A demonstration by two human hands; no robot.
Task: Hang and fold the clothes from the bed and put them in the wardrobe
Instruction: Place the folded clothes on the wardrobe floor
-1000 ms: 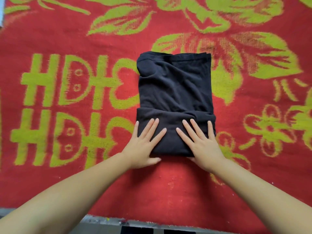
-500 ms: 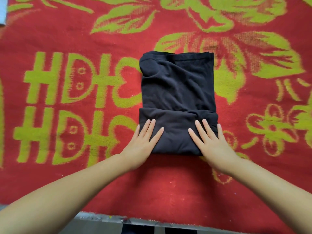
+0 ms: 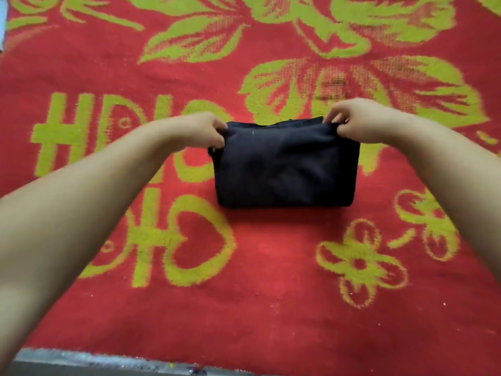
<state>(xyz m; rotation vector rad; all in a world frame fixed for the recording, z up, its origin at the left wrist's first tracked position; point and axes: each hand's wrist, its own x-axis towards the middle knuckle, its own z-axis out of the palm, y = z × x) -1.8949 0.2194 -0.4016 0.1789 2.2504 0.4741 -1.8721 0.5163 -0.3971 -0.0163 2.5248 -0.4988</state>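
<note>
A black garment [image 3: 284, 169] lies folded into a compact rectangle in the middle of the red bed cover [image 3: 271, 267]. My left hand [image 3: 200, 131] pinches its far left corner. My right hand [image 3: 360, 119] pinches its far right corner. Both hands hold the far edge of the top layer, which lies doubled over the rest of the garment. Fingertips are partly hidden by the cloth.
The bed cover is red with yellow-green leaves, flowers and letter shapes. A grey bed edge [image 3: 108, 360] runs along the bottom of the view. A pale strip [image 3: 2, 20] shows at the far left top.
Both hands left the near edge, where they lay flat, and now grip the cloth at its far edge. The garment is folded in half and looks shorter.
</note>
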